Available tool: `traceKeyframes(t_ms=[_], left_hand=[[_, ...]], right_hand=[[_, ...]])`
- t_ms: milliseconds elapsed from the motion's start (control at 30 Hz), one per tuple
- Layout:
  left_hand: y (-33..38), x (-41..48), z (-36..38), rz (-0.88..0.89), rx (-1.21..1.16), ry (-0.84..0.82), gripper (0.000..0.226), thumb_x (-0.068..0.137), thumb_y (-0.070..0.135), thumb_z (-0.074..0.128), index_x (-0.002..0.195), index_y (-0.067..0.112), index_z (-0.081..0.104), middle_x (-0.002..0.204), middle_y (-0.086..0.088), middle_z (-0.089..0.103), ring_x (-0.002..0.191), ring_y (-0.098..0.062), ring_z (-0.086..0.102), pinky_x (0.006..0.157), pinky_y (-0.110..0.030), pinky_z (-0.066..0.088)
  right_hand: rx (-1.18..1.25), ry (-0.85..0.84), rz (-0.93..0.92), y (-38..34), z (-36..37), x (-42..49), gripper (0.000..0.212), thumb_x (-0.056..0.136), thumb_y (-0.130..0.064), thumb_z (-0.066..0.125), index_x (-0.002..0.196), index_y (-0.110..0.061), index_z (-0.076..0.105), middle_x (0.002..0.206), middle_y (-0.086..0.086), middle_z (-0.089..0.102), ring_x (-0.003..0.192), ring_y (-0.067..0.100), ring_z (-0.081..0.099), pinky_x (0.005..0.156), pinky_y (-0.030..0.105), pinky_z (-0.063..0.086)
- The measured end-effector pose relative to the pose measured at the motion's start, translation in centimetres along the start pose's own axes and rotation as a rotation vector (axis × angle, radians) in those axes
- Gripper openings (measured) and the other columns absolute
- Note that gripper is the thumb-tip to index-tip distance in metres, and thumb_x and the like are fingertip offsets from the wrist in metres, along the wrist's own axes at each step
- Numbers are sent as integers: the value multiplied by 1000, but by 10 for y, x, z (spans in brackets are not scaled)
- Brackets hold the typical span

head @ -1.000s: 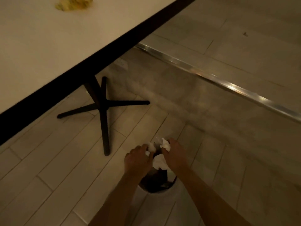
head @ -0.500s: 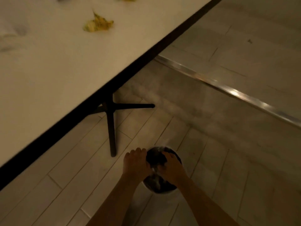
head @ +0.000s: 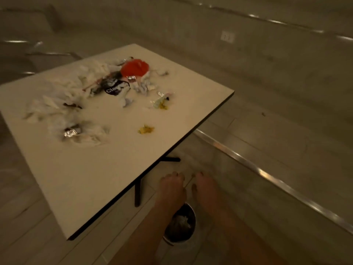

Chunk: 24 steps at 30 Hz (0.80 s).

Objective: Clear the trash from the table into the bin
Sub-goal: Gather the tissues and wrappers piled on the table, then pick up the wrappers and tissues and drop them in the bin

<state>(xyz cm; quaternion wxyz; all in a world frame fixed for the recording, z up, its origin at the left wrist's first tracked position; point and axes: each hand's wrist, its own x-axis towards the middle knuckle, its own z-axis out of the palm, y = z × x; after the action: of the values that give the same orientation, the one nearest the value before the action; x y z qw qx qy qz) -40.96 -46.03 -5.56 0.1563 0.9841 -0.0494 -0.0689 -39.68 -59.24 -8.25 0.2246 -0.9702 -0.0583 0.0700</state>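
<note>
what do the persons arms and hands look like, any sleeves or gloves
Both forearms are bare as far as the frame shows, with no sleeves in view. The left hand and right hand wear no gloves. The blur hides any rings; no watch or wristband shows.

The white table point(head: 80, 180) has a dark edge and stands on a black cross-shaped base. Trash lies on its far half: crumpled white tissues point(head: 57, 104), a red lid point(head: 135, 68), a dark printed wrapper point(head: 114, 87), two foil scraps point(head: 71, 132) and point(head: 131, 79), and two yellow food scraps point(head: 146, 129) and point(head: 161, 104). The near half of the table is bare. The bin point(head: 192, 229) stands on the tiled floor beside the near right table edge and contains white tissue. The left hand point(head: 172, 188) and right hand point(head: 205, 188) are side by side above the floor, beyond the bin, palms down, holding nothing. Motion blur obscures finger detail.
</note>
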Motion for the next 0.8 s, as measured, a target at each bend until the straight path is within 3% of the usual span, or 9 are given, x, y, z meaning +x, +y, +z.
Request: traceKeyframes(t_ms=[167,367,600,800], left_hand=[[10,19,-90,-40,19,140,30,86,17,45,115,15,52,113,-6,58,99,-24,58,75,-32,43],[-13,43,-146,-167,-23,232,32,84,15,50,116,17,54,114,-4,60,101,-24,59,79,-35,47],[-52,77,-153,-335,-35,242,33,89,20,49,122,19,47,122,-4,50,106,-24,56,82,-35,48],[-73,105,-130,-419,-115,183,49,92,27,50,137,30,32,135,-3,35,114,-22,46,83,-34,53]], right_hand=[[-35,104,-142,-47,-89,21,31,88,-16,51,119,-15,52,119,5,55,108,22,52,90,32,42],[-74,103,-234,-92,-132,58,32,86,-14,52,118,-18,50,119,6,54,109,23,50,86,35,47],[-137,33,-286,-105,-144,118,37,89,-17,53,124,-23,46,123,5,51,112,22,48,88,34,46],[-181,-82,-312,-106,-134,169,49,89,-18,53,133,-30,37,135,4,41,118,23,45,91,34,46]])
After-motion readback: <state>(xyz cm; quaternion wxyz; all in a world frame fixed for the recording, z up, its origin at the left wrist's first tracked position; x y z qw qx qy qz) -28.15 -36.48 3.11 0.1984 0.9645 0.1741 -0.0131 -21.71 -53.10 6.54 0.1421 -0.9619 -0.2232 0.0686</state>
